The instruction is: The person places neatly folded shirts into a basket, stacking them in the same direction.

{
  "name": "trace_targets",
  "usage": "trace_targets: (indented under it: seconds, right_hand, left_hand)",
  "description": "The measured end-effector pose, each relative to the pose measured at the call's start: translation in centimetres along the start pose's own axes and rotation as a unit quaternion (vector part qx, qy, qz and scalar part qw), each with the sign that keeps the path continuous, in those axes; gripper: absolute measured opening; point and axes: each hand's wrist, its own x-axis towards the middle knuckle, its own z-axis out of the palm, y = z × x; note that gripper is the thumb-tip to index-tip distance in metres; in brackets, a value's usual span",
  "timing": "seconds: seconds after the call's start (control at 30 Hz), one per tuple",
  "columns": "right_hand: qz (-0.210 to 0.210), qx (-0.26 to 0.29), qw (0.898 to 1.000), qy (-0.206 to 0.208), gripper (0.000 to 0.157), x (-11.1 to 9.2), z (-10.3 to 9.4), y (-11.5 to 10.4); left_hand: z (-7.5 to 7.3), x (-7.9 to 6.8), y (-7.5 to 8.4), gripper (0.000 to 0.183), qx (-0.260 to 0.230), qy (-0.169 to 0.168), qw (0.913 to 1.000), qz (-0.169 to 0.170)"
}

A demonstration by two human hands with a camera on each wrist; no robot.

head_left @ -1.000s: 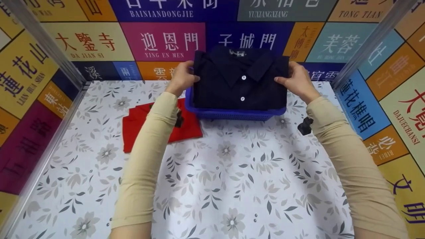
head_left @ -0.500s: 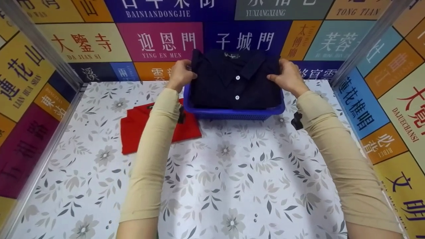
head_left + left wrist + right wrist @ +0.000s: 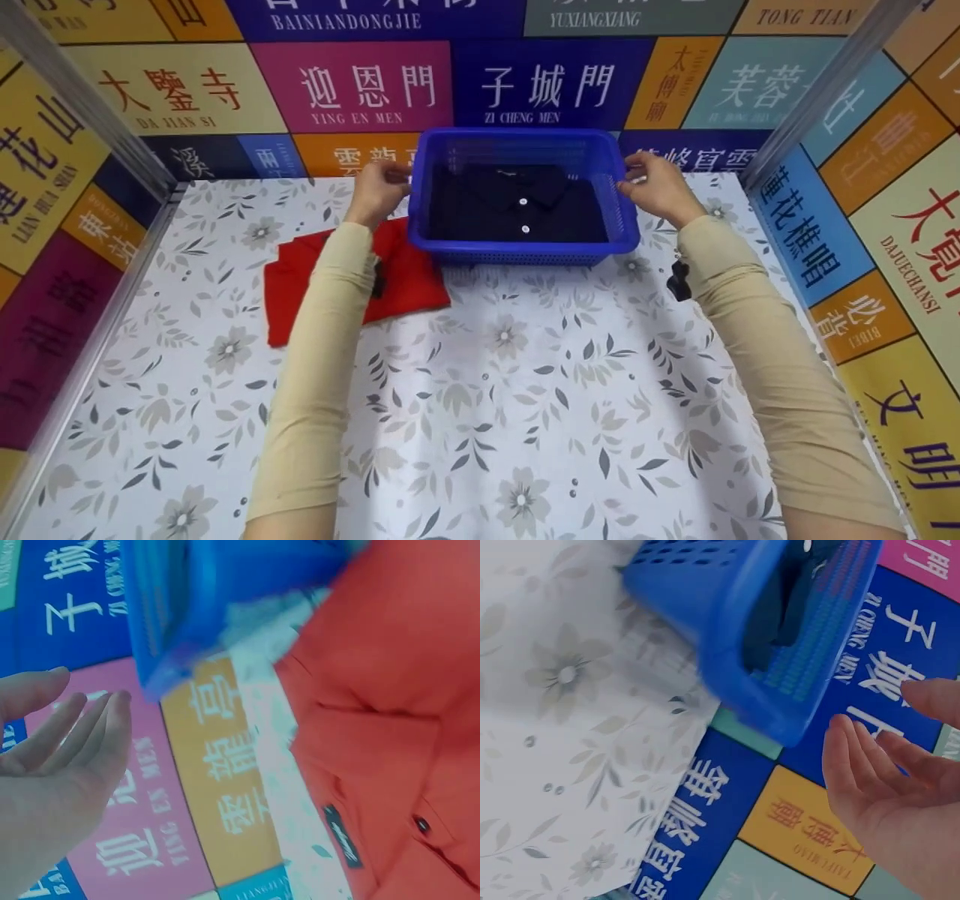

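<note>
A folded dark navy collared shirt (image 3: 517, 206) with white buttons lies inside the blue plastic basket (image 3: 525, 247) at the back of the table. My left hand (image 3: 379, 191) is beside the basket's left wall, its fingers loosely bent and holding nothing; the left wrist view shows a gap between this hand (image 3: 71, 772) and the basket (image 3: 169, 637). On the other side, my right hand (image 3: 660, 187) hovers by the right wall. Its fingers (image 3: 847, 757) are apart from the basket (image 3: 727, 637) in the right wrist view. A folded red collared shirt (image 3: 409, 274) lies left of the basket, partly behind my left forearm.
The table (image 3: 510, 412) has a white cover with grey flowers and leaves. Behind it and at both sides rise panels (image 3: 352, 82) with coloured lettered blocks. Metal posts (image 3: 817, 90) stand at the back corners.
The navy shirt has gone from both hands down into the basket, lying lower behind its front rim. Both hands have let go and moved outward to the basket's sides.
</note>
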Motion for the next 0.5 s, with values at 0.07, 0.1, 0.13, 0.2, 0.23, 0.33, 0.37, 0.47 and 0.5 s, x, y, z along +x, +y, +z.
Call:
trace_targets:
  seconds: [0.07, 0.1, 0.13, 0.2, 0.23, 0.33, 0.37, 0.47, 0.5]
  right_hand:
    - [0.000, -0.006, 1.000, -0.010, 0.048, -0.2, 0.1, 0.5]
    - [0.000, -0.009, 1.000, -0.013, 0.047, -0.2, 0.1, 0.7]
    - [0.001, -0.010, 1.000, -0.017, 0.048, -0.3, 0.2, 0.8]
    - [0.003, -0.011, 1.000, -0.025, 0.048, -0.4, 0.3, 1.1]
    - [0.005, -0.010, 1.000, -0.029, 0.048, -0.5, 0.4, 1.1]
    - [0.010, -0.006, 0.999, -0.039, 0.049, -0.7, 0.4, 1.2]
    - [0.011, -0.005, 0.999, -0.040, 0.048, -0.7, 0.4, 1.3]
    - [0.008, -0.004, 0.999, -0.036, 0.047, -0.9, 0.5, 1.6]
    - [0.006, -0.004, 0.999, -0.034, 0.046, -0.9, 0.5, 1.8]
  left_hand:
    - [-0.3, -0.3, -0.6, 0.029, 0.005, 0.000, 1.0000, -0.006]
    - [-0.5, -0.5, -0.8, 0.028, 0.006, 0.000, 0.9999, -0.009]
    - [-0.6, -0.6, -1.0, 0.027, 0.008, -0.001, 0.9999, -0.012]
    - [-0.9, -0.9, -1.3, 0.025, 0.011, -0.007, 0.9998, -0.013]
    - [-0.9, -1.1, -1.4, 0.025, 0.015, -0.011, 0.9998, -0.012]
    - [-1.1, -1.5, -1.7, 0.024, 0.034, -0.019, 0.9992, -0.009]
    - [-1.1, -1.6, -1.8, 0.024, 0.040, -0.022, 0.9989, -0.008]
    - [-1.3, -1.8, -2.1, 0.024, 0.056, -0.025, 0.9981, -0.009]
    - [-1.3, -1.9, -2.2, 0.024, 0.057, -0.027, 0.9979, -0.011]
